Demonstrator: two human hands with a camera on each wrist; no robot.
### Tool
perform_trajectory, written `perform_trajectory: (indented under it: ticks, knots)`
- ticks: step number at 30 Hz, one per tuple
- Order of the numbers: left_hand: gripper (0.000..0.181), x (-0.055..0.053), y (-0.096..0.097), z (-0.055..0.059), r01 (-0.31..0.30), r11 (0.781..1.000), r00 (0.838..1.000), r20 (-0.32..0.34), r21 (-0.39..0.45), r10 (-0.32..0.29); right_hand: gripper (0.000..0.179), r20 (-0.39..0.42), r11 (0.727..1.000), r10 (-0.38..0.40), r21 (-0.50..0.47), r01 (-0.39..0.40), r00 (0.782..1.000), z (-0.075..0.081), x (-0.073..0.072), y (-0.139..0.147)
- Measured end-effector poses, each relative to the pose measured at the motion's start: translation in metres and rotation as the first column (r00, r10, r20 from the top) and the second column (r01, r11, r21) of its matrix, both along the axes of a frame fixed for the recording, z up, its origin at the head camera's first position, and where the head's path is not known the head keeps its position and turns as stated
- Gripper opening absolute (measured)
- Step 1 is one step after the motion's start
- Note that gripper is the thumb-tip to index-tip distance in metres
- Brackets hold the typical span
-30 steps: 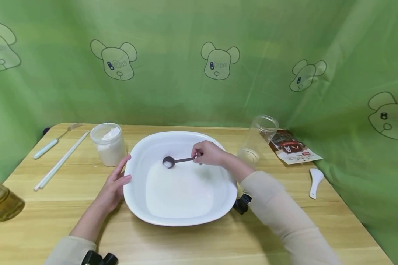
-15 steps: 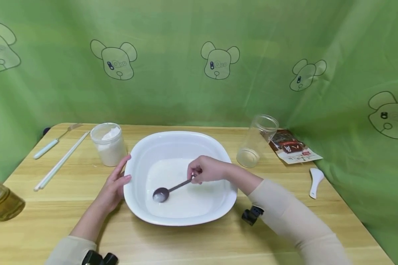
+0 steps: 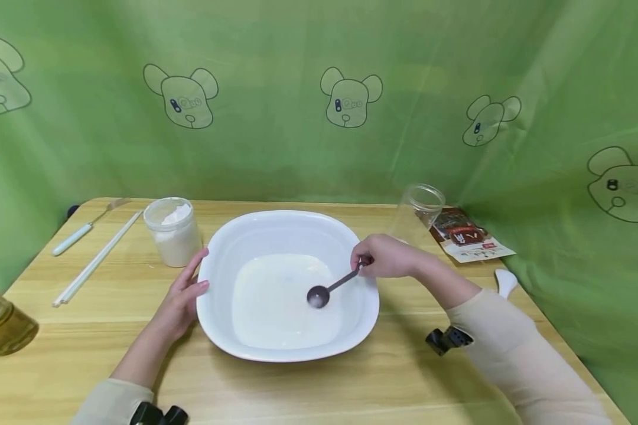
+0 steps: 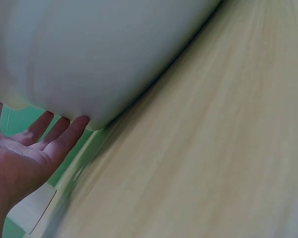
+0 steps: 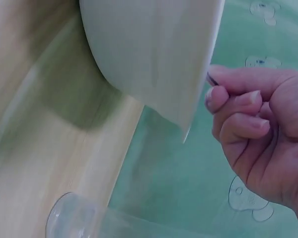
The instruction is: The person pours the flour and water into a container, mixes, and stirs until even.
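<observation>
A white basin [image 3: 284, 354] stands on the table with cloudy, whitish liquid [image 3: 282, 319] in its bottom. In the head view my left hand [image 3: 176, 304] holds the basin's left rim, thumb over the edge; the left wrist view shows several fingertips against the outer wall. My right hand [image 3: 385, 257], over the right rim, pinches the end of a dark measuring spoon [image 3: 318, 297]. Its round bowl is over the liquid and has a little whitish content; whether it touches the surface I cannot tell. The basin wall hides the spoon's bowl in the right wrist view.
Behind the left hand stands a jar of white powder [image 3: 176, 236]. Farther left lie chopsticks [image 3: 98, 260] and a blue-handled tool [image 3: 74, 237]. A jar of amber liquid [image 3: 2, 324] is at the left edge. At right are a clear cup [image 3: 412, 221], a packet [image 3: 465, 236] and a white spoon [image 3: 506, 282].
My right hand first brought the spoon toward the basin's front left, then carried it rightward to the right half. The left hand has stayed on the left rim.
</observation>
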State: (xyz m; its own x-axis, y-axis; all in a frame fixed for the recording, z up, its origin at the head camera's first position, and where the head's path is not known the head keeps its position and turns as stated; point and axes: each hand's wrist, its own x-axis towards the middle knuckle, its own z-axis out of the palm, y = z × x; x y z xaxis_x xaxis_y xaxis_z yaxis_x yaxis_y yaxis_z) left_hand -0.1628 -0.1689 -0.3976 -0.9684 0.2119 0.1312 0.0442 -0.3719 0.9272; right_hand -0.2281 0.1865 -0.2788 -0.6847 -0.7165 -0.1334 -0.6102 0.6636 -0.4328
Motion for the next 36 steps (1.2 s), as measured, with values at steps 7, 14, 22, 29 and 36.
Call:
perform_trajectory:
  ticks: [7, 14, 22, 29, 36]
  knots:
    - [0.056, 0.000, 0.000, -0.005, 0.029, 0.999, 0.999, -0.035, 0.036, -0.028, 0.006, 0.004, 0.988, -0.140, -0.072, 0.140, 0.990, -0.014, -0.015, -0.015]
    - [0.057, -0.001, 0.000, -0.004, 0.019, 1.000, 1.000, -0.018, 0.018, -0.018, 0.006, 0.221, 0.969, -0.152, -0.161, 0.190, 0.963, -0.026, -0.017, -0.035]
    - [0.057, -0.002, 0.000, -0.002, 0.014, 1.000, 1.000, -0.010, 0.014, -0.014, 0.007, 0.286, 0.988, -0.021, -0.142, 0.064, 0.958, -0.023, -0.001, -0.034]
    - [0.057, -0.001, 0.000, -0.002, 0.017, 1.000, 1.000, -0.019, 0.021, -0.016, 0.009, 0.151, 0.999, 0.028, -0.028, -0.024, 0.988, -0.005, 0.007, -0.013]
    - [0.057, -0.001, 0.000, -0.003, 0.017, 0.999, 1.000, -0.019, 0.027, -0.016, 0.008, -0.017, 0.994, -0.112, 0.009, 0.112, 0.994, 0.000, -0.007, -0.002]
